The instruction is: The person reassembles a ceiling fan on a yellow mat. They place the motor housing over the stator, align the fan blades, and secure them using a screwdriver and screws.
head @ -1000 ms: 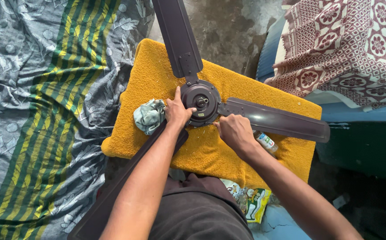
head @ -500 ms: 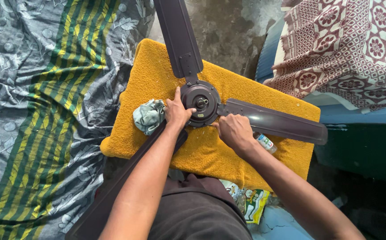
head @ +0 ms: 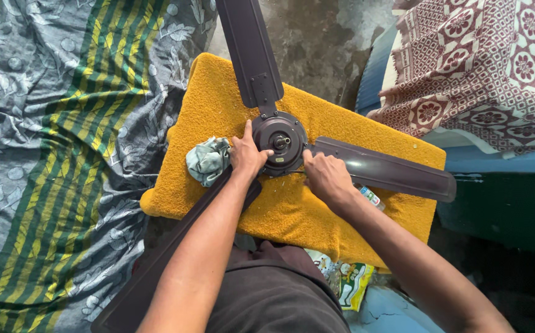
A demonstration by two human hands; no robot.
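Observation:
A dark brown ceiling fan lies on a yellow towel point(head: 218, 105), its round motor hub point(head: 280, 142) in the middle and three blades spreading out. My left hand point(head: 247, 154) grips the left side of the hub. My right hand point(head: 324, 176) presses on the hub's lower right edge, at the root of the right blade point(head: 391, 172). A crumpled pale green rag point(head: 208, 160) lies on the towel just left of my left hand. One blade point(head: 249, 49) points away from me; another point(head: 175, 246) runs under my left forearm.
A grey cloth with green and yellow stripes point(head: 52, 154) covers the left side. A maroon and white patterned cloth point(head: 483, 74) lies at the upper right over a blue surface point(head: 502, 166). A small bottle point(head: 371, 197) and a printed packet point(head: 347, 280) sit near my right arm.
The hands stay on the hub in nearly the same grip. The right blade has shifted slightly.

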